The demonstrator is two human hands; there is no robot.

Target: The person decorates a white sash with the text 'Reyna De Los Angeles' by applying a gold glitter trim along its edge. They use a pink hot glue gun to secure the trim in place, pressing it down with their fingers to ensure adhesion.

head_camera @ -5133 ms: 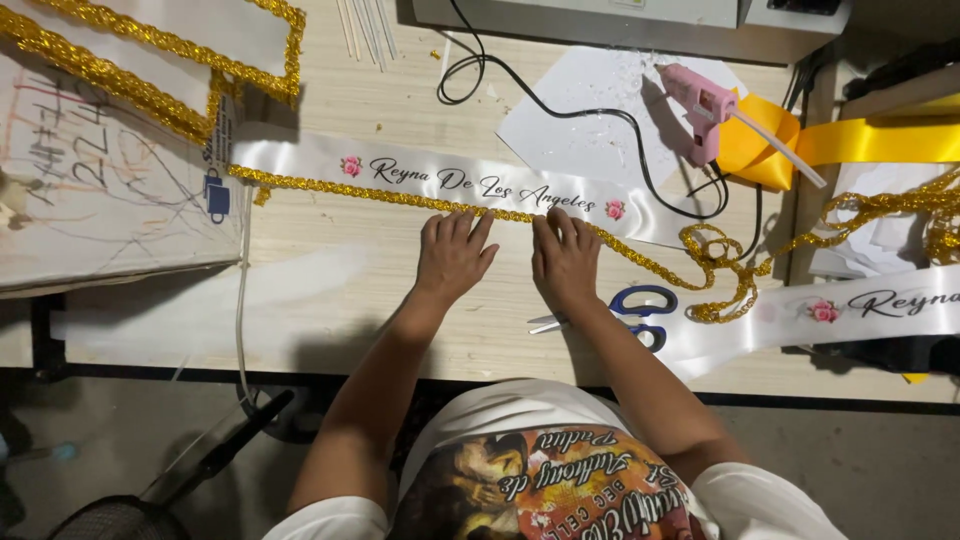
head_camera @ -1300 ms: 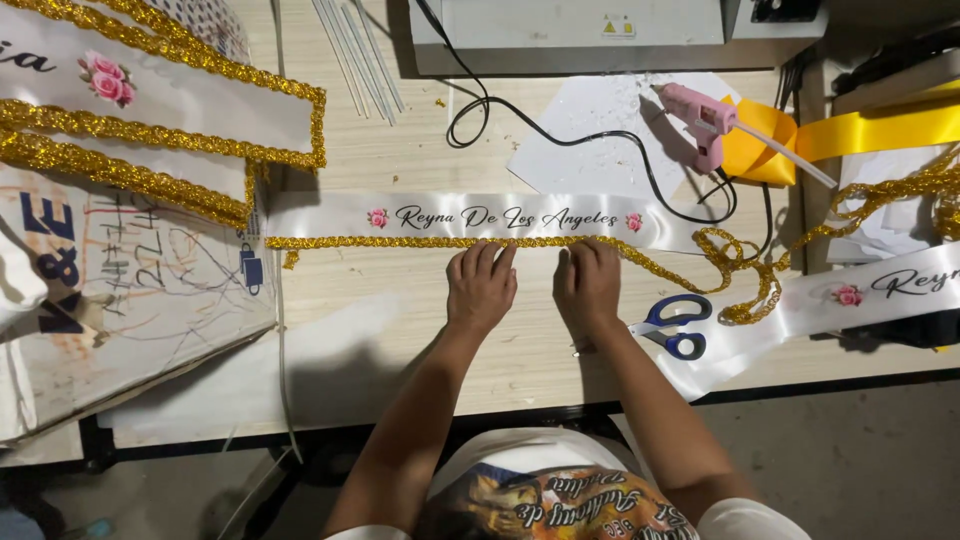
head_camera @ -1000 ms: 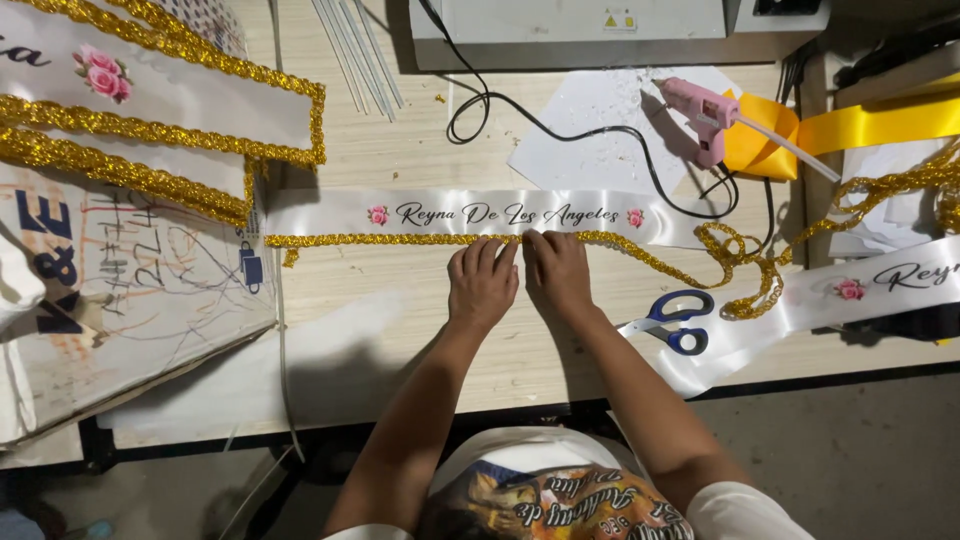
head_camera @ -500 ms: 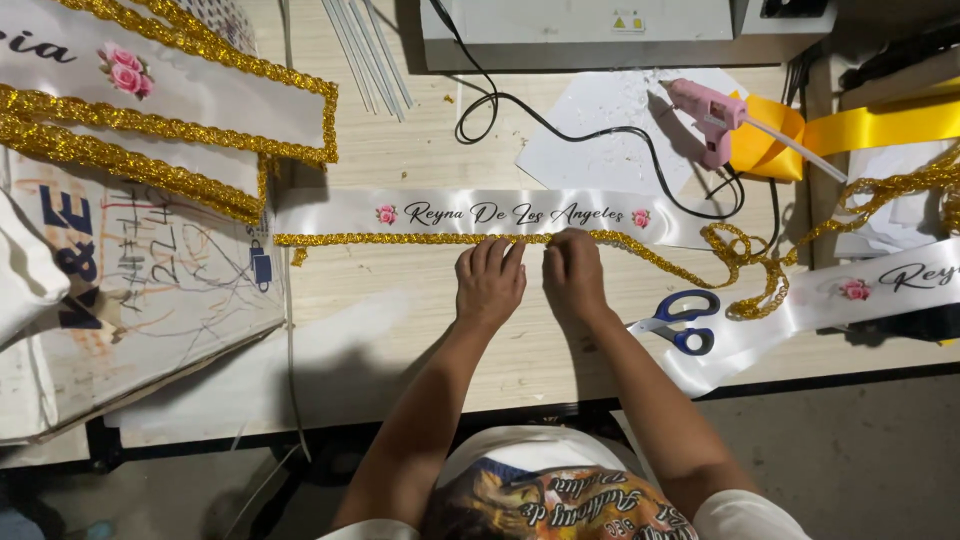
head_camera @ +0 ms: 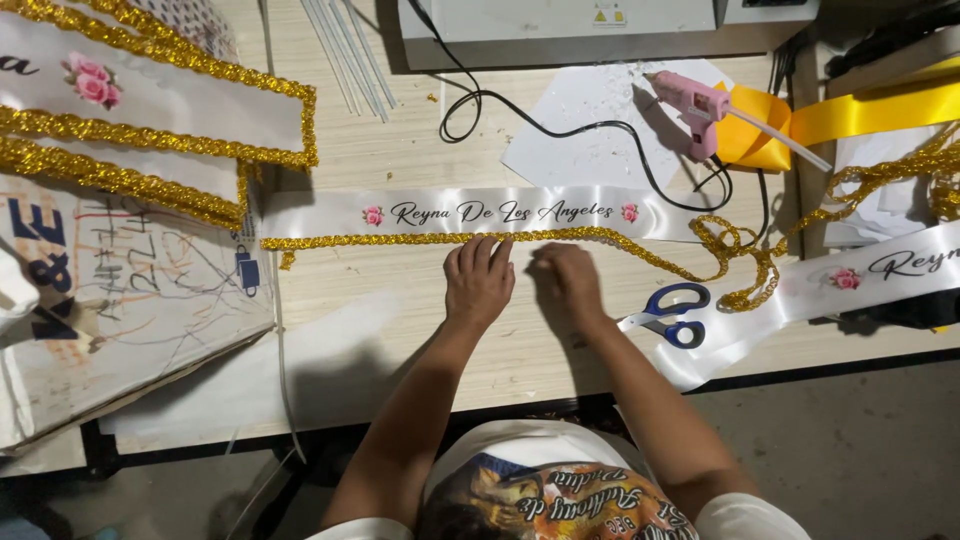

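A white satin sash (head_camera: 320, 213) with dark script and two pink roses lies across the wooden table (head_camera: 400, 330). Gold glitter trim (head_camera: 380, 240) runs along its near edge. My left hand (head_camera: 480, 282) lies flat with its fingertips pressing the trim near the sash's middle. My right hand (head_camera: 567, 281) rests just to the right of it, fingers curled down onto the trim. Past my right hand the trim hangs loose and curls into a tangle (head_camera: 740, 262).
Blue-handled scissors (head_camera: 675, 314) lie on another white sash (head_camera: 880, 270) at the right. A pink glue gun (head_camera: 695, 105) with a black cord (head_camera: 520, 120), yellow ribbon (head_camera: 860, 115), glue sticks (head_camera: 350, 55), gold-trimmed sashes (head_camera: 150, 130) and scribbled cardboard (head_camera: 120, 310) lie around.
Both hands have slid a little along the trim, pressing it down, and my right hand's fingers have curled in. The camera has shifted slightly.
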